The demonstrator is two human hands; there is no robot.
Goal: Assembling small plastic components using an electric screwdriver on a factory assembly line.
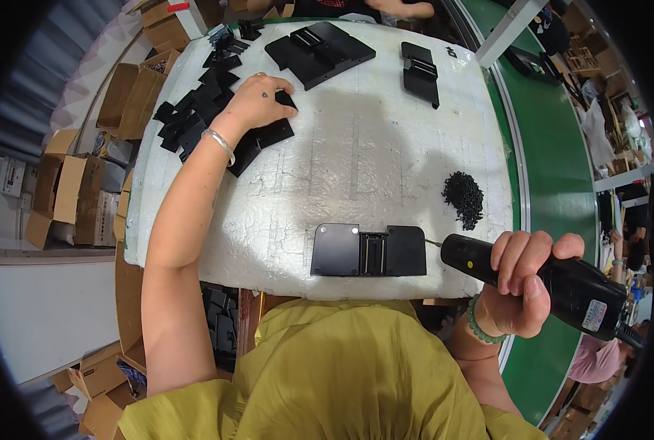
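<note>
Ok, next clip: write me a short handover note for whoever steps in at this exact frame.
Left hand: reaching far left, fingers on a flat black plate in the pile of black plastic plates.
Right hand: gripping a black electric screwdriver, tip pointing at the right end of the black assembly at the near edge of the white foam worktop.
Heap of small black screws lies right of centre.
Done, by the look of it: two assemblies set at the far edge.
Left: the near assembly; whether its screws are in cannot be told.

black electric screwdriver (554,282), black plate pile (209,110)
</note>
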